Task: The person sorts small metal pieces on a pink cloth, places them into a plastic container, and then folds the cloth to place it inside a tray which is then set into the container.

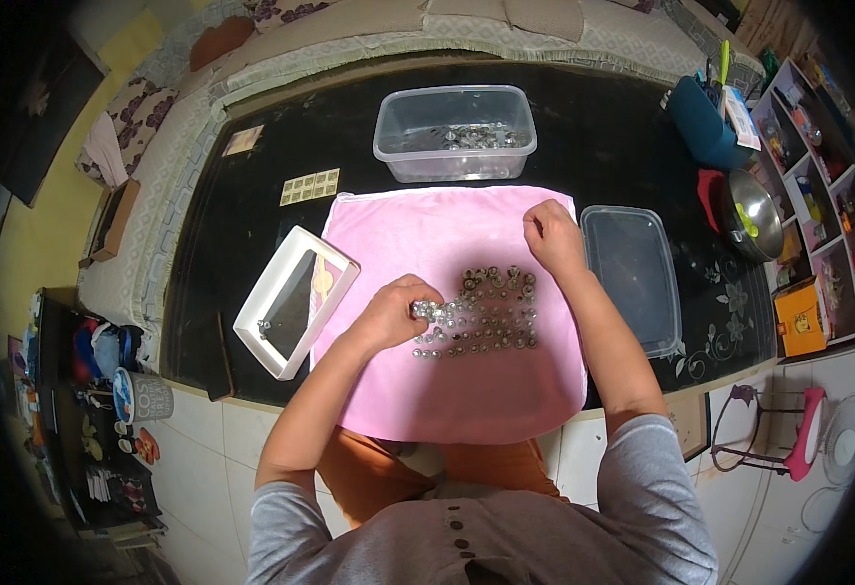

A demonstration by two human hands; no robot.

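My left hand [398,313] is closed around a cluster of small clear beads or buttons [431,311], over the left side of the pink cloth. Rows of similar small, shiny round pieces [497,322] lie on the pink cloth [442,402] to the right of that hand. My right hand [550,232] is at the cloth's upper right, fingers curled; whether a piece is between them cannot be seen. Beyond the cloth stands a clear plastic container [457,164] with many more such pieces. An open white cardboard box [296,303] at the left has a few small pieces inside.
A clear plastic lid [632,281] lies right of the cloth on the black table [201,292]. A sheet of small printed squares [310,187] lies at the upper left. At the right are a blue holder [705,124], a metal bowl [756,216] and a shelf unit [830,197].
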